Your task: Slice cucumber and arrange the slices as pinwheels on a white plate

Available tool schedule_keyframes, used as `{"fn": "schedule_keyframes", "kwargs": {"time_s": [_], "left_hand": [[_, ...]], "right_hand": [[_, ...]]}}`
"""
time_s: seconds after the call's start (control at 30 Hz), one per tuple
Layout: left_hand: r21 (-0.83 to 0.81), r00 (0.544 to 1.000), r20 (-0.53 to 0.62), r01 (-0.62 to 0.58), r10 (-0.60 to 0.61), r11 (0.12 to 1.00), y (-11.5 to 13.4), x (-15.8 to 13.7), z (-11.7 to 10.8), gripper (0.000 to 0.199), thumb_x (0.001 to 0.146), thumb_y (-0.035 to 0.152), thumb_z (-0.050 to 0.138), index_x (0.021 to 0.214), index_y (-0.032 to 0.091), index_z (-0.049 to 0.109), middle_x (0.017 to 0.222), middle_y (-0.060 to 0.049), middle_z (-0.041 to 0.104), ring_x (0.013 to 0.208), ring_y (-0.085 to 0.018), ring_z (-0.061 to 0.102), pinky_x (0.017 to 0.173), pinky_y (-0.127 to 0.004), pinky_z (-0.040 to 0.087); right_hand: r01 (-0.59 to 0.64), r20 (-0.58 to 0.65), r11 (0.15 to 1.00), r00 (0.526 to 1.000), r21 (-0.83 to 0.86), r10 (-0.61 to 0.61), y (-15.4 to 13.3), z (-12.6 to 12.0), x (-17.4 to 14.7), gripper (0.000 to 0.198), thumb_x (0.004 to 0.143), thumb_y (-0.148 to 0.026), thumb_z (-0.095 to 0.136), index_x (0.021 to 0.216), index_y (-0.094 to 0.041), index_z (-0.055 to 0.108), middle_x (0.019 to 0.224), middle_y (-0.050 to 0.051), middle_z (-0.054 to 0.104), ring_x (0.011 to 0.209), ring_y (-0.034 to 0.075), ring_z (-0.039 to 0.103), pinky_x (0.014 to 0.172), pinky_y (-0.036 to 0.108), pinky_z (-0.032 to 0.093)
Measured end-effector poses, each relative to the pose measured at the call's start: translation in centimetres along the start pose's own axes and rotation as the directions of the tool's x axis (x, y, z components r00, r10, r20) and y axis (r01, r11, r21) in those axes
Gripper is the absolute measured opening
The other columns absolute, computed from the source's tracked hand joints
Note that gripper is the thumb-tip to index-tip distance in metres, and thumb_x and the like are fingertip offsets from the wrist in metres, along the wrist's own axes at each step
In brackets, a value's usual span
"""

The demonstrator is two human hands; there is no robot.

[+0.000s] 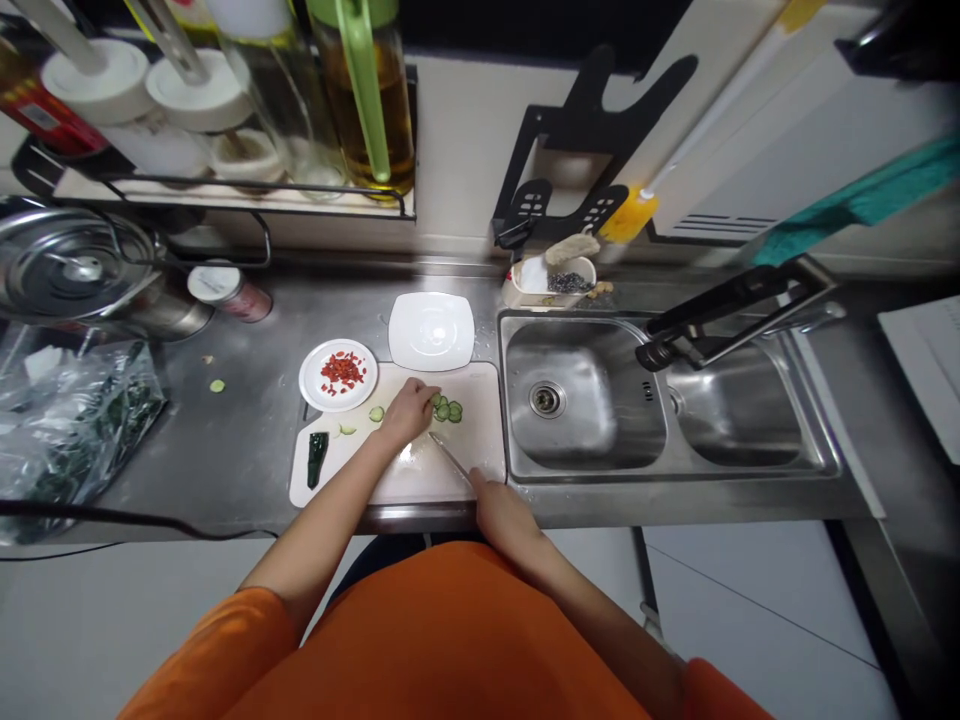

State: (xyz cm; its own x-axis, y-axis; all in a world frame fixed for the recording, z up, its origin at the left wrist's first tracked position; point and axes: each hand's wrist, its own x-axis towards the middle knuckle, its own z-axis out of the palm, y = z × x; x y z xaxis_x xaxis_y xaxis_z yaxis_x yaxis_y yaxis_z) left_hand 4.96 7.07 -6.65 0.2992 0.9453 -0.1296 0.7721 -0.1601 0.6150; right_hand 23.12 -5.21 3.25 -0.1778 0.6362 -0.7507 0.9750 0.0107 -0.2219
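My right hand (507, 518) grips a knife (451, 457) by its handle, the blade slanting up and left over the white cutting board (394, 485). The fingers of my left hand (409, 412) are closed at the left edge of a small cluster of cucumber slices (450, 411), pinching a slice there. Another cucumber slice (376, 413) and a pale cut piece (347, 430) lie left of that hand. A dark green cucumber end (318, 458) rests at the board's left side.
A white plate of red bits (343, 372) and a white square dish (431, 330) stand behind the board. The double sink (585, 465) and its faucet (720, 320) are to the right. Plastic bags of greens (82, 430) and a lidded pot (79, 265) sit left.
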Motion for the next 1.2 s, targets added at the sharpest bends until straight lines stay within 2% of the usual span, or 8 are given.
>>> {"fn": "schedule_keyframes", "kwargs": {"time_s": [0.2,0.4,0.53,0.7,0.87,0.97,1.03,1.2], "left_hand": [[-0.071,0.999,-0.005,0.043,-0.043,0.997,0.0,0.2,-0.8,0.025,0.076,0.015,0.051,0.097,0.019,0.063,0.100,-0.007,0.053,0.087,-0.018,0.056,0.082,-0.031,0.047],[-0.202,0.983,-0.003,0.178,-0.182,0.963,0.4,-1.8,-2.3,0.012,0.076,0.022,0.052,0.082,0.020,0.063,0.069,0.001,0.058,0.065,-0.013,0.053,0.066,-0.025,0.043],[-0.288,0.946,0.070,0.324,-0.317,0.901,0.3,-4.2,-2.8,0.013,0.073,0.029,0.057,0.078,0.019,0.064,0.063,0.004,0.059,0.059,-0.011,0.051,0.060,-0.022,0.040],[-0.336,0.927,0.226,0.362,-0.299,0.870,-0.3,-5.4,-2.6,0.018,0.071,0.035,0.061,0.076,0.018,0.067,0.070,0.000,0.065,0.062,-0.012,0.056,0.061,-0.023,0.042],[-0.141,0.960,0.109,0.272,-0.258,0.952,-1.0,-5.0,-2.3,0.018,0.075,0.025,0.055,0.084,0.020,0.070,0.070,0.000,0.067,0.065,-0.015,0.059,0.065,-0.026,0.044],[-0.070,0.978,-0.029,0.203,-0.205,0.977,-1.1,-5.6,-1.8,0.024,0.078,0.022,0.052,0.096,0.021,0.069,0.087,-0.004,0.070,0.079,-0.018,0.062,0.074,-0.028,0.046],[-0.048,0.978,-0.109,0.174,-0.178,0.984,-0.9,-6.3,-1.3,0.025,0.080,0.024,0.053,0.099,0.020,0.067,0.095,-0.006,0.069,0.088,-0.020,0.061,0.080,-0.030,0.046],[-0.001,0.963,-0.193,0.189,-0.186,0.982,-0.5,-8.2,0.6,0.022,0.080,0.031,0.056,0.096,0.019,0.066,0.089,-0.008,0.067,0.089,-0.022,0.059,0.082,-0.034,0.046]], "right_hand": [[0.002,0.030,1.000,1.000,0.023,-0.002,0.1,0.2,0.2,0.043,0.082,-0.002,0.031,0.120,-0.018,0.043,0.093,0.011,0.065,0.089,0.023,0.062,0.065,0.026,0.038],[0.003,0.028,1.000,1.000,0.012,-0.003,0.0,-0.3,0.0,0.044,0.081,-0.002,0.032,0.121,-0.018,0.042,0.094,0.011,0.065,0.089,0.023,0.062,0.064,0.027,0.038],[-0.012,0.026,0.999,1.000,0.030,0.012,0.1,-0.6,0.1,0.039,0.084,-0.004,0.033,0.120,-0.017,0.042,0.093,0.011,0.065,0.089,0.023,0.062,0.064,0.026,0.037],[-0.046,0.018,0.999,0.999,0.026,0.045,-0.1,-0.6,0.5,0.040,0.084,-0.004,0.032,0.120,-0.017,0.043,0.094,0.012,0.065,0.089,0.023,0.063,0.066,0.027,0.039],[-0.034,0.009,0.999,0.999,0.011,0.034,-0.6,-0.7,0.7,0.042,0.082,-0.003,0.032,0.121,-0.016,0.043,0.093,0.013,0.066,0.089,0.023,0.064,0.065,0.027,0.040],[-0.031,0.007,0.999,1.000,0.012,0.031,-0.8,-0.6,0.8,0.045,0.082,-0.002,0.032,0.123,-0.016,0.041,0.092,0.013,0.066,0.089,0.023,0.064,0.065,0.027,0.040],[-0.036,0.003,0.999,0.999,0.008,0.036,-0.9,-0.5,0.8,0.046,0.082,-0.001,0.031,0.125,-0.016,0.040,0.092,0.012,0.066,0.089,0.023,0.064,0.066,0.027,0.041],[0.001,-0.021,1.000,1.000,-0.022,-0.001,-1.5,-0.3,0.7,0.043,0.085,-0.004,0.031,0.125,-0.018,0.041,0.095,0.012,0.065,0.090,0.023,0.063,0.067,0.027,0.042]]}}
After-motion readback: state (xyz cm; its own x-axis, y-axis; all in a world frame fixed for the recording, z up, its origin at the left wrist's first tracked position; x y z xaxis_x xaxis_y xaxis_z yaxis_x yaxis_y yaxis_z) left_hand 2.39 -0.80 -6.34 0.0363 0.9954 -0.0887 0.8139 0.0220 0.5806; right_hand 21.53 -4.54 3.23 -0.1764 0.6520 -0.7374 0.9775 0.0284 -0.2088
